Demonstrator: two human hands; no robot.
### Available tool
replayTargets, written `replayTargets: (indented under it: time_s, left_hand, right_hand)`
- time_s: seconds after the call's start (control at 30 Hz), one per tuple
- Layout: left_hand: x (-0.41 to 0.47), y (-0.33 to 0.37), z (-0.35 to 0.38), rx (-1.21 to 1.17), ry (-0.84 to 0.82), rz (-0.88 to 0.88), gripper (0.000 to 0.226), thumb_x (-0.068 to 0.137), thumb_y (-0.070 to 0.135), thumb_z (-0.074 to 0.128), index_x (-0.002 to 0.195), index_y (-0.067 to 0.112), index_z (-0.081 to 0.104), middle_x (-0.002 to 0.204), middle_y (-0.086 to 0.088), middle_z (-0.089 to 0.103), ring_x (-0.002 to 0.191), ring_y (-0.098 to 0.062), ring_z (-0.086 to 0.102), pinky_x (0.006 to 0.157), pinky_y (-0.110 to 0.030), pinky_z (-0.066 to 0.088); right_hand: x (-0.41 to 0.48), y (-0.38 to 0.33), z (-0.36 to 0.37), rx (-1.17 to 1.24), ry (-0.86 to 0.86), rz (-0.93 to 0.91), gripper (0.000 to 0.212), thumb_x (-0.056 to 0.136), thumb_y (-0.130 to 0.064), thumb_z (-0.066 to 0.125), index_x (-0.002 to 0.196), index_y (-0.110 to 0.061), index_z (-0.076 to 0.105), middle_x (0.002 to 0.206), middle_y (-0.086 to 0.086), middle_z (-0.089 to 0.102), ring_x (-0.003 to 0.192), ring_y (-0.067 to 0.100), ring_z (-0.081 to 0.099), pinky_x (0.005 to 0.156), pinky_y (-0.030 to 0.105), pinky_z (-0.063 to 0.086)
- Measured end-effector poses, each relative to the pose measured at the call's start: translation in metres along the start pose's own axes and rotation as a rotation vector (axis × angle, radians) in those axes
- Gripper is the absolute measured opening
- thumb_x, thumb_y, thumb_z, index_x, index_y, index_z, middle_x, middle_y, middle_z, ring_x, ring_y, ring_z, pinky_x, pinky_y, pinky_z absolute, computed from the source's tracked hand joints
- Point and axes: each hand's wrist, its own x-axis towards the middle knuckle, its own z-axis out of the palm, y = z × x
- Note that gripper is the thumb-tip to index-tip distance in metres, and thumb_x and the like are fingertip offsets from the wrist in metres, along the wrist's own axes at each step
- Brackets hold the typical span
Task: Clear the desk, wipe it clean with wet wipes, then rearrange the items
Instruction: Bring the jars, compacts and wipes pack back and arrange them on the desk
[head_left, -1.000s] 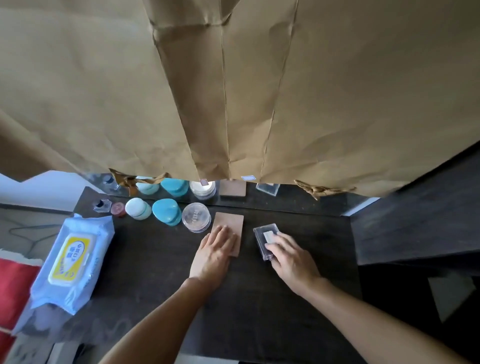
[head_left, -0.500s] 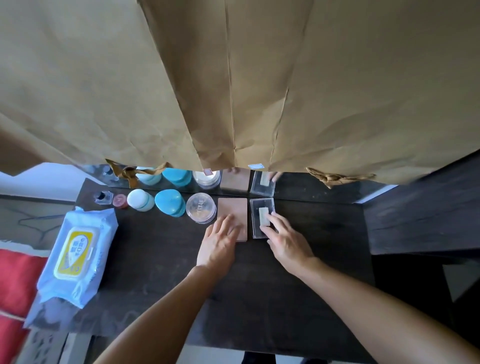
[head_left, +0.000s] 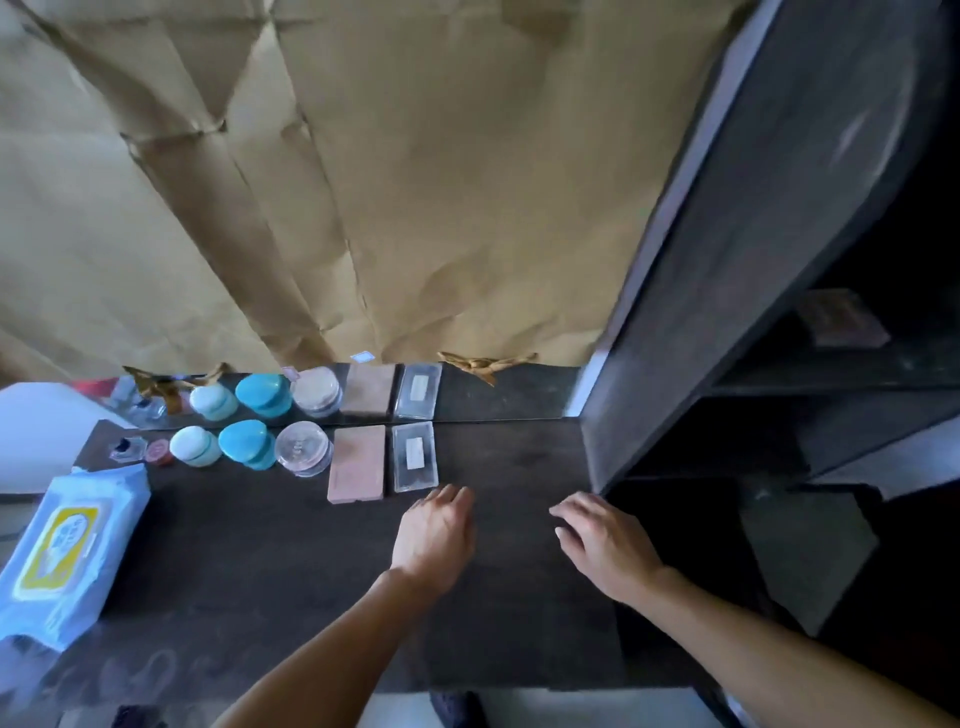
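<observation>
Now, clear case (head_left: 414, 457) centre-left of frame, just beside pink palette (head_left: 357, 464), ending row along tabletop (head_left: 311, 561) back edge. I see left hand (head_left: 434, 535), right hand (head_left: 605, 551): fingers relaxed, holding nothing. Risk: careless left-hand sweep nudges case askew.

No legible text, even on wipes pack (head_left: 72, 551).

Both hands have left the pink palette (head_left: 357, 464) and clear case (head_left: 414, 456), now empty.

I see little jars (head_left: 247, 444) and two flat boxes (head_left: 357, 464) in a row at the back of the bench (head_left: 291, 561); the blue wipes pack (head_left: 67, 551) lies flat on its left end.
</observation>
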Motion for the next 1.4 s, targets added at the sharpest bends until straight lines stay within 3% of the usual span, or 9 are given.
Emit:
replayTargets:
  time_s: [0.27,0.43,0.53,0.7,0.83,0.93,1.07,1.3,1.4]
  left_hand:
    - [0.003,0.145,0.002,-0.148,0.188,0.050,0.017,0.087,0.021,0.054,0.101,0.010,0.057,0.098,-0.005,0.062,0.089,-0.030,0.060,0.066,-0.036,0.044]
    - [0.020,0.217,-0.029,-0.333,0.422,0.042,0.041,0.095,0.037,0.048,0.129,0.015,0.047,0.115,-0.001,0.058,0.100,-0.024,0.060,0.076,-0.038,0.048]
    - [0.030,0.244,-0.050,-0.400,0.516,-0.001,0.050,0.096,0.038,0.045,0.139,0.012,0.037,0.130,-0.006,0.052,0.118,-0.025,0.052,0.089,-0.039,0.045]
    - [0.055,0.271,-0.070,-0.483,0.520,-0.098,0.054,0.098,0.041,0.038,0.140,0.009,0.030,0.135,-0.012,0.046,0.123,-0.031,0.046,0.095,-0.043,0.041]
    - [0.068,0.275,-0.065,-0.490,0.556,-0.186,0.028,0.100,0.029,0.036,0.117,0.008,0.036,0.113,-0.018,0.059,0.097,-0.041,0.057,0.068,-0.035,0.038]
    - [0.070,0.273,-0.058,-0.482,0.558,-0.202,0.012,0.100,0.026,0.037,0.098,0.016,0.030,0.097,-0.019,0.063,0.083,-0.043,0.058,0.062,-0.033,0.033]
    - [0.073,0.269,-0.056,-0.470,0.565,-0.193,0.016,0.100,0.026,0.037,0.092,0.018,0.026,0.087,-0.019,0.062,0.077,-0.044,0.058,0.060,-0.034,0.033]
    - [0.067,0.260,-0.063,-0.434,0.488,-0.111,0.018,0.100,0.030,0.037,0.093,0.015,0.030,0.093,-0.017,0.060,0.084,-0.043,0.057,0.063,-0.036,0.036]
    - [0.055,0.236,-0.061,-0.291,0.459,0.017,0.019,0.099,0.029,0.041,0.106,0.011,0.041,0.099,-0.015,0.063,0.086,-0.040,0.057,0.062,-0.038,0.038]
  right_hand:
    - [-0.069,0.070,-0.112,0.002,0.238,-0.024,0.023,0.083,-0.022,0.067,0.106,-0.016,0.068,0.100,-0.005,0.067,0.090,0.015,0.066,0.065,0.029,0.055]
    - [-0.062,0.088,-0.200,0.062,0.536,-0.122,0.022,0.085,-0.026,0.064,0.104,-0.016,0.069,0.092,-0.007,0.067,0.083,0.009,0.064,0.059,0.031,0.056]
    - [-0.039,0.094,-0.243,0.011,0.676,-0.133,0.029,0.084,-0.031,0.061,0.108,-0.016,0.065,0.100,-0.004,0.065,0.092,0.015,0.061,0.063,0.034,0.056]
    - [0.005,0.107,-0.266,-0.094,0.435,0.237,0.075,0.078,-0.056,0.062,0.138,-0.018,0.037,0.143,0.015,0.039,0.129,0.034,0.037,0.099,0.047,0.040]
    - [0.022,0.110,-0.254,-0.173,0.332,0.370,0.085,0.077,-0.072,0.050,0.141,-0.019,0.032,0.145,0.019,0.038,0.134,0.036,0.032,0.108,0.047,0.028]
    - [0.025,0.112,-0.249,-0.233,0.438,0.315,0.065,0.082,-0.065,0.050,0.127,-0.018,0.052,0.132,0.010,0.054,0.124,0.032,0.042,0.101,0.044,0.033]
    - [0.015,0.118,-0.253,-0.184,0.465,0.233,0.045,0.085,-0.050,0.055,0.118,-0.019,0.059,0.120,0.006,0.060,0.114,0.028,0.049,0.093,0.041,0.038]
    - [-0.046,0.112,-0.247,0.060,0.628,-0.084,0.044,0.075,-0.039,0.065,0.109,-0.010,0.065,0.110,0.003,0.064,0.098,0.021,0.059,0.080,0.034,0.051]
    - [-0.071,0.100,-0.229,0.132,0.585,-0.147,0.043,0.075,-0.036,0.064,0.108,-0.008,0.066,0.111,0.003,0.064,0.101,0.017,0.061,0.078,0.030,0.054]
